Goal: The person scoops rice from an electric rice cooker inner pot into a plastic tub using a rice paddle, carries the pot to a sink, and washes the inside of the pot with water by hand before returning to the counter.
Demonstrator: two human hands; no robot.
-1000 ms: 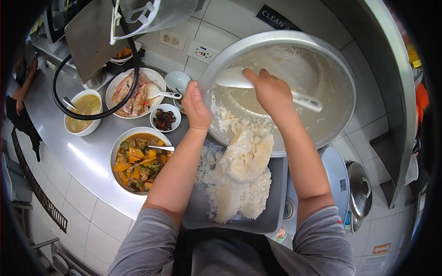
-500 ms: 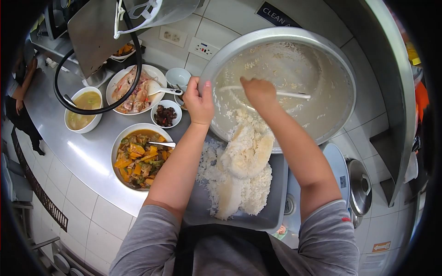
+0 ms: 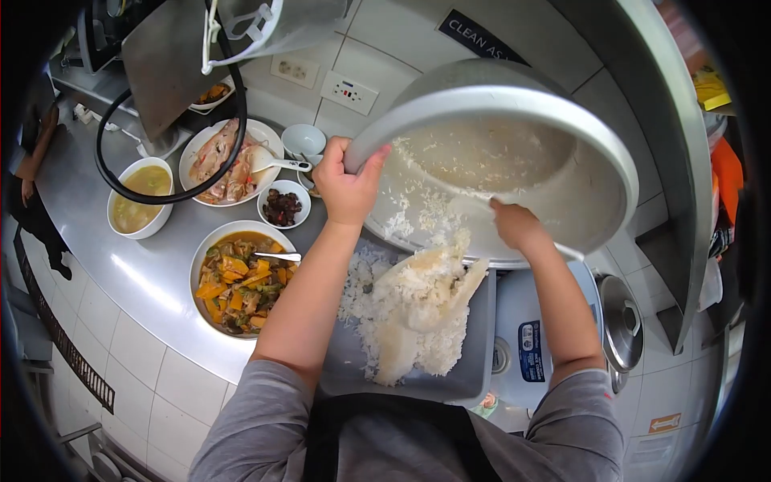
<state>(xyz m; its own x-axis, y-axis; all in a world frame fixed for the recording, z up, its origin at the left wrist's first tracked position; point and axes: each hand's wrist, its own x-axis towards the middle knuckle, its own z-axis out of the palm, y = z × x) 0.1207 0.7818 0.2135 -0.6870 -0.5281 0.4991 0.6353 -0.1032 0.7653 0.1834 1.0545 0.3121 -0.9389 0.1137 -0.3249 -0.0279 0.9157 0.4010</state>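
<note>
My left hand (image 3: pixel 350 183) grips the rim of a large metal pot (image 3: pixel 594 136), which is tilted with its mouth toward me. Inside the pot my right hand (image 3: pixel 520 227) is closed around a white paddle, mostly hidden, whose end (image 3: pixel 569 252) sticks out near the lower rim. Grains of rice cling to the pot's inner wall. Beneath the lower rim, a heap of white rice (image 3: pixel 426 321) with large clumps lies in a grey tub (image 3: pixel 479 353).
On the steel counter (image 3: pixel 120 277) at left stand a vegetable stew bowl (image 3: pixel 241 281), a soup bowl (image 3: pixel 144 197), a plate of fish (image 3: pixel 221 165) and small bowls. A pot lid (image 3: pixel 621 325) is at right. Another person's arm (image 3: pixel 40 153) shows far left.
The pot has tipped further toward me, showing its outer side. My right hand has moved down and right with the paddle. More rice lies on top of the heap.
</note>
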